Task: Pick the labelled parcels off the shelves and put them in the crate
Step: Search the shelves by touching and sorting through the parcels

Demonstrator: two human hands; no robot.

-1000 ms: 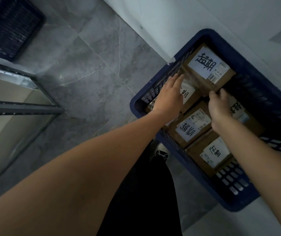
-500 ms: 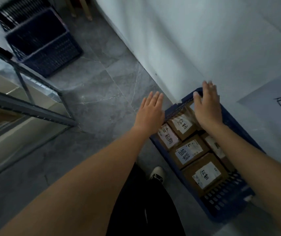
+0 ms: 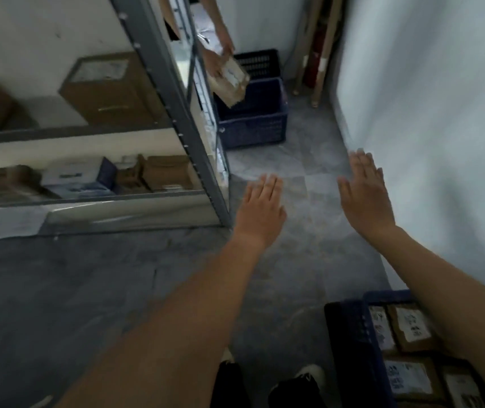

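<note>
The crate (image 3: 350,328) is sitting on the floor (image 3: 88,290) at the lower right, against the wall (image 3: 441,113), and four parcels (image 3: 412,328) are showing inside it, each wearing a white label with dark marks too blurred to read; the right forearm is crossing over that corner and hiding part of the load. Both hands are hanging empty in the air above the floor, well apart from the crate: the left hand (image 3: 260,209) is lying flat, palm down, fingers straight and close together, and the right hand (image 3: 366,195) is lying the same way, fingers straight and slightly fanned with the thumb out to the side. To the left the shelves (image 3: 176,113) are standing on a grey metal frame, carrying what looks like one tall brown box (image 3: 109,89) on the upper level and about four boxes on the level below, one of them white and blue (image 3: 73,179); motion blur is making any print there unreadable. Beyond the frame another person's hands (image 3: 220,58) are holding a labelled box (image 3: 231,82) over a second blue crate (image 3: 253,119), with a third one standing behind it. Long cardboard tubes (image 3: 315,48) are leaning in the far corner. Two shoes (image 3: 309,373) are showing at the bottom edge.
</note>
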